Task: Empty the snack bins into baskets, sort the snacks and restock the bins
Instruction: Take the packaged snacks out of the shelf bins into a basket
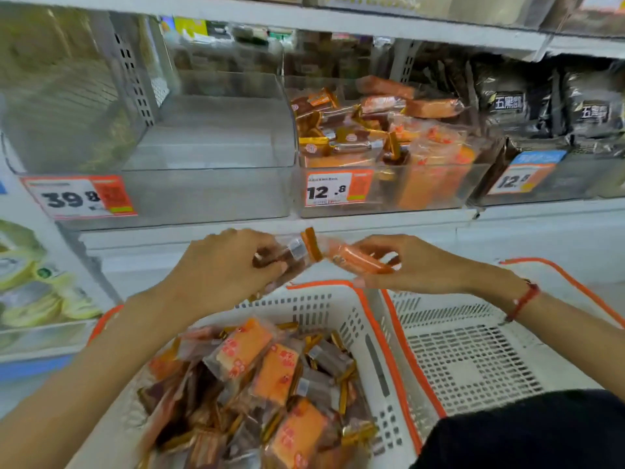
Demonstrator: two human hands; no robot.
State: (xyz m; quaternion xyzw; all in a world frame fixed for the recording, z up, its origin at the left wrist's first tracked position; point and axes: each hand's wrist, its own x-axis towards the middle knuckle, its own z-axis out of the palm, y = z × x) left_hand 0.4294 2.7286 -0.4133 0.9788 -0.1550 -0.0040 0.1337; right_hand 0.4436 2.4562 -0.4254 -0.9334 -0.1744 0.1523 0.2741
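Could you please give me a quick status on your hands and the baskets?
Left hand grips brown snack; right hand pinches orange snack. Left basket holds mixed snacks; right basket bare. Nothing blocking.

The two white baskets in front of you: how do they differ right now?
The left basket holds a heap of mixed snack packets, orange and dark brown; the right basket shows only its bare perforated floor. The left basket sits below the left hand, the right basket below the right hand. Both are white perforated plastic with orange rims, side by side.
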